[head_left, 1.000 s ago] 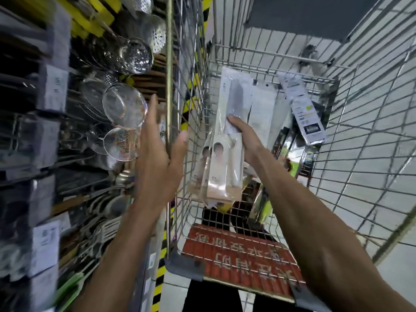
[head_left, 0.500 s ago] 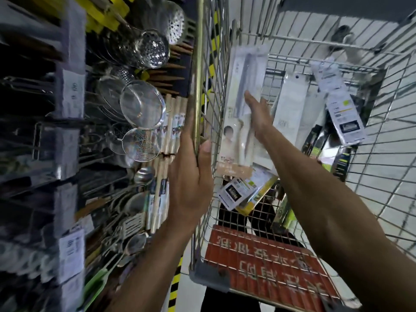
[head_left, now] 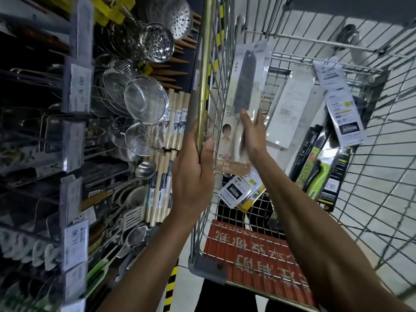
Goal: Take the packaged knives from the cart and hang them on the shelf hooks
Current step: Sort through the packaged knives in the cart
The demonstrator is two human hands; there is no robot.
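— Where is the packaged knife at this moment?

— It is inside the cart, close to the cart's left wall, standing upright and raised above the other packs. The dark blade part points to the far end of the cart.

— Which hand has it?

— The right hand. It reaches into the cart and grips the lower half of the pack, with the fingers lying along the front. The thumb is hidden behind, so I cannot describe it.

— And the left hand?

— It is closed round the brass-coloured rail on the left edge of the cart. The thumb is on the inner side and the fingers are wrapped on the outer side.

— What else lies in the cart?

— Long white packs lean toward the far end, a green-handled knife pack lies by the right wall, and a red sign covers the near end.

— What is outside the cart?

— To the left of the cart stands the shelf, with metal strainers hanging and price tags on its edges. This part is blurred.
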